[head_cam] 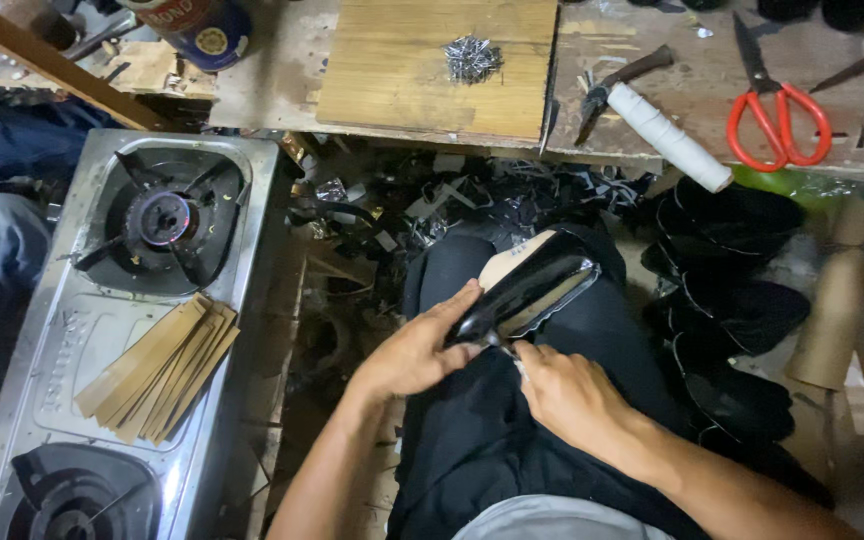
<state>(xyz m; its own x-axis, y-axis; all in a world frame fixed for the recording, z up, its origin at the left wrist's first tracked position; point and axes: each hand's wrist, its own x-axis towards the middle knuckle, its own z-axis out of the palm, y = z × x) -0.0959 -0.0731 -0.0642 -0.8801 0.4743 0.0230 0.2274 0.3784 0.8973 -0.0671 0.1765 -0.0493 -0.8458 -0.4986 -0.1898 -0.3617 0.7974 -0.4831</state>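
A glossy black shoe upper on a pale last [527, 288] rests on my knee, which is covered in black cloth. My left hand [414, 350] wraps around its near end from the left, fingers on the black leather. My right hand [564, 390] is closed just below the shoe's near tip, pinching something small that I cannot make out.
A steel two-burner gas stove [72, 330] stands at left, one burner [164, 217] lit, with a fan of tan strips [157, 368] on it. On the bench beyond lie a wooden board [402, 70] with a heap of nails [472, 58], a hammer [620, 80], a white thread spool [668, 135] and red scissors [778, 115]. Black shoe parts [732, 290] are stacked at right.
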